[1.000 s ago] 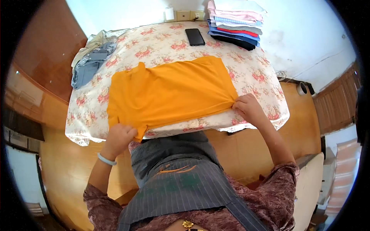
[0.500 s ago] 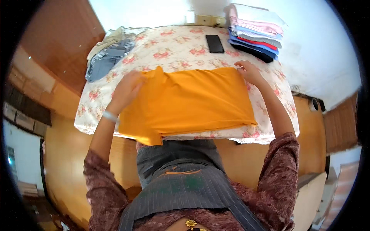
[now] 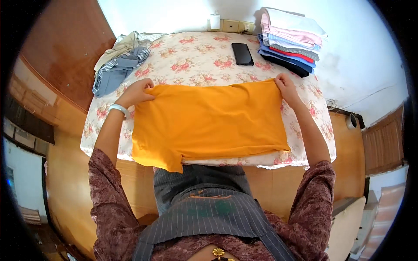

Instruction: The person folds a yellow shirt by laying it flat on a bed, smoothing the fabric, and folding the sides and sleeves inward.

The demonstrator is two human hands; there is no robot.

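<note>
An orange-yellow T-shirt [image 3: 213, 119] lies sideways over the near part of the flower-print table cover [image 3: 185, 65]. It looks doubled over, with a sleeve sticking out at the lower left past the near edge. My left hand [image 3: 138, 92] pinches the shirt's far left corner. At the far right corner, my right hand [image 3: 285, 87] grips the cloth between thumb and fingers. The fabric between both hands is fairly flat, with a few soft wrinkles. A pale bangle [image 3: 120, 110] circles my left wrist.
A tall stack of folded clothes [image 3: 291, 43] stands at the far right, with a black phone [image 3: 242, 54] beside it. Loose grey and beige clothes [image 3: 117, 67] are heaped at the far left. Wall sockets [image 3: 230, 25] sit behind the table.
My left hand has closed on the far left corner, and the upper flap there now lies smoothed out. My right hand has taken hold of the far right corner.
</note>
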